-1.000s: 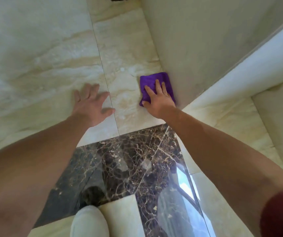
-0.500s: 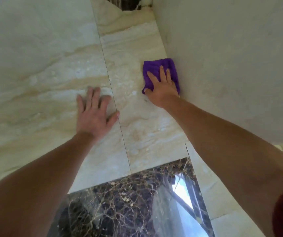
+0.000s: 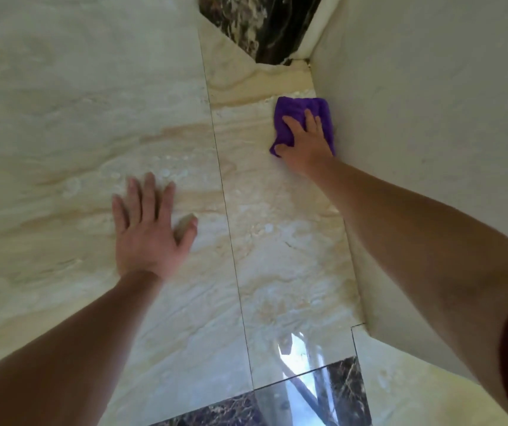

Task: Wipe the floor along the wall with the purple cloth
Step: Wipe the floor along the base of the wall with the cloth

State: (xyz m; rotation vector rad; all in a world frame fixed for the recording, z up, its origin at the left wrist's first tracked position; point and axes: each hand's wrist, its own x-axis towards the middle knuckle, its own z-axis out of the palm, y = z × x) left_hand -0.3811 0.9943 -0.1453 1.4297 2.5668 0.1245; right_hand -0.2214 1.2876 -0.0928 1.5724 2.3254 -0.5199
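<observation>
The purple cloth (image 3: 295,113) lies folded on the cream marble floor (image 3: 277,256), its right edge against the pale wall (image 3: 431,149). My right hand (image 3: 306,142) presses flat on the cloth, fingers spread over it and the thumb at its near left corner. My left hand (image 3: 148,232) rests flat on the floor to the left, fingers apart, holding nothing. Both forearms reach forward from the bottom of the view.
The wall runs along the right and ends at a corner (image 3: 366,327) near me. A dark brown marble strip (image 3: 261,26) crosses the floor just beyond the cloth. Another dark tile (image 3: 344,392) with a bright reflection lies close to me.
My right hand has slid the cloth forward along the wall, farther from me, toward the dark strip. My left hand has shifted forward on the floor as I moved ahead.
</observation>
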